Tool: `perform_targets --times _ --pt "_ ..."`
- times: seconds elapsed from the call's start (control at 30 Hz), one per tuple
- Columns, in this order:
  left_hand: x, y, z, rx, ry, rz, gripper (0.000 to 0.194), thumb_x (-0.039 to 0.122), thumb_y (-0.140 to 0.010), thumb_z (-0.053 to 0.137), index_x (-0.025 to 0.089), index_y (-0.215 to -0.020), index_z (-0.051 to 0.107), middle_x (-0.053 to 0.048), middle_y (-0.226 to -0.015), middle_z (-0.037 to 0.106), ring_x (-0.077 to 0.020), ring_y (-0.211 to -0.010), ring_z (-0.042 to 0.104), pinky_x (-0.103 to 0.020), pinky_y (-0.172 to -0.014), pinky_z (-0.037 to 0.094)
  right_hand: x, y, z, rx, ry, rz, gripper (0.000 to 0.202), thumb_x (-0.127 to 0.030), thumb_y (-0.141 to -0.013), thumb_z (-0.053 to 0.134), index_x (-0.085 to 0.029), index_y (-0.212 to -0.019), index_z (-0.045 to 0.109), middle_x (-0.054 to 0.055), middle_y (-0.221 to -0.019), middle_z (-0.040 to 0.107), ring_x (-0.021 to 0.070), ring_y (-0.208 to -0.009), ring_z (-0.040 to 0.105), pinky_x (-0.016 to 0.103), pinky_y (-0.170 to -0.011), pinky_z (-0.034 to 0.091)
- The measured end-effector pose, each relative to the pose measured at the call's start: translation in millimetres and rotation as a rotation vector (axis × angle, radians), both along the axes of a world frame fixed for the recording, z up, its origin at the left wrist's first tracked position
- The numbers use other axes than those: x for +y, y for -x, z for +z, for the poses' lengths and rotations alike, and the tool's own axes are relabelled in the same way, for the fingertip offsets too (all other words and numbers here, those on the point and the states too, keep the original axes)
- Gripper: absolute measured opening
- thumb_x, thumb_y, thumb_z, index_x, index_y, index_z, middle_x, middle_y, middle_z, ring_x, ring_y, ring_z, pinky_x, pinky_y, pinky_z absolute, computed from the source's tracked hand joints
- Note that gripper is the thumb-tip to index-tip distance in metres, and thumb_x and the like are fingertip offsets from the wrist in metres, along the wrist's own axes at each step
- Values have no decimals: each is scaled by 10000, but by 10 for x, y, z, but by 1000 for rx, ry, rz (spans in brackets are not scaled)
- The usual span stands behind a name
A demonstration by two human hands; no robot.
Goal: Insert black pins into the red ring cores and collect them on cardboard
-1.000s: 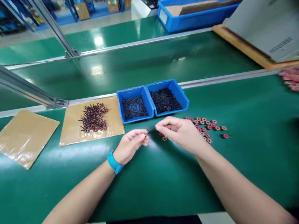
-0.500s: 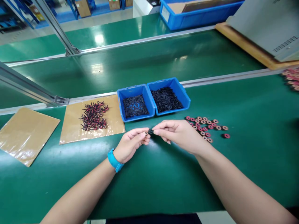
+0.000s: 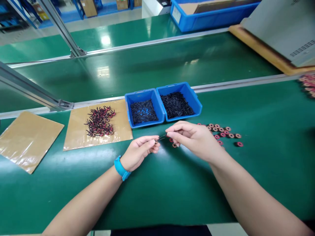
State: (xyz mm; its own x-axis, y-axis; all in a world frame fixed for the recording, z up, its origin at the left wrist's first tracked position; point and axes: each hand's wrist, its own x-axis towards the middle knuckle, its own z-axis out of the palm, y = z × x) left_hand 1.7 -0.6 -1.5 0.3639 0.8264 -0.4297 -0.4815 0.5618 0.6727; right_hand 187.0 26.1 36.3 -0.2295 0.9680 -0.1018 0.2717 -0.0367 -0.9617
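Note:
In front of the blue bins, my left hand, with a turquoise band at its wrist, pinches a small copper-coloured wound stator between thumb and fingertips. Thin wires run from it toward my right hand. The thumb and forefinger of that hand are closed at the far end of the wires. A few small red and copper stators show just below its fingers; whether the hand holds them or they lie on the bench, I cannot tell. More loose stators lie to the right, partly behind the hand.
Two blue bins hold short black tubes. Stators with black-sleeved leads are heaped on a brown wrapped sheet; another sheet lies further left. Metal posts rise at left, and a grey cabinet stands at right.
My right hand has drawn slightly away from the left. Black pieces showed between the fingertips before; now thin wires span a wider gap, and stators appear below the right fingers.

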Motion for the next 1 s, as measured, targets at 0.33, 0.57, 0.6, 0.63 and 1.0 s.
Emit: perform_targets --times 0.33,0.57,0.6,0.63,1.0 --pt "-1 5 -14 -1 -12 -9 263 278 -655 748 140 -877 714 -40 -716 688 -99 -631 581 -284 -683 429 -28 13 3 -103 -136 17 110 -281 -785 598 -187 -769 653 34 -760 622 113 -607 574 230 -519 473" --pt "6 -4 9 7 -3 -8 266 284 -645 754 139 -865 715 -36 -710 691 -97 -623 580 -276 -672 430 -34 12 11 -124 -181 36 106 -285 -784 602 -196 -760 653 37 -756 630 127 -635 585 257 -581 488" --pt "6 -5 14 8 0 -6 266 285 -642 756 140 -860 716 -34 -704 690 -97 -622 579 -276 -670 431 -34 9 12 -123 -182 32 108 -290 -786 601 -198 -765 654 37 -758 630 127 -628 584 260 -578 488" --pt "6 -6 19 9 1 -4 266 286 -638 759 141 -856 716 -33 -699 689 -97 -619 579 -276 -668 431 -35 7 13 -125 -185 24 111 -296 -787 601 -201 -769 655 39 -761 631 128 -626 583 264 -576 488" --pt "3 -10 11 12 -9 -10 276 304 -634 762 149 -858 721 -30 -698 688 -92 -616 576 -266 -660 417 -43 9 -2 -107 -172 47 92 -280 -776 612 -207 -756 664 32 -759 638 129 -638 587 263 -596 491"
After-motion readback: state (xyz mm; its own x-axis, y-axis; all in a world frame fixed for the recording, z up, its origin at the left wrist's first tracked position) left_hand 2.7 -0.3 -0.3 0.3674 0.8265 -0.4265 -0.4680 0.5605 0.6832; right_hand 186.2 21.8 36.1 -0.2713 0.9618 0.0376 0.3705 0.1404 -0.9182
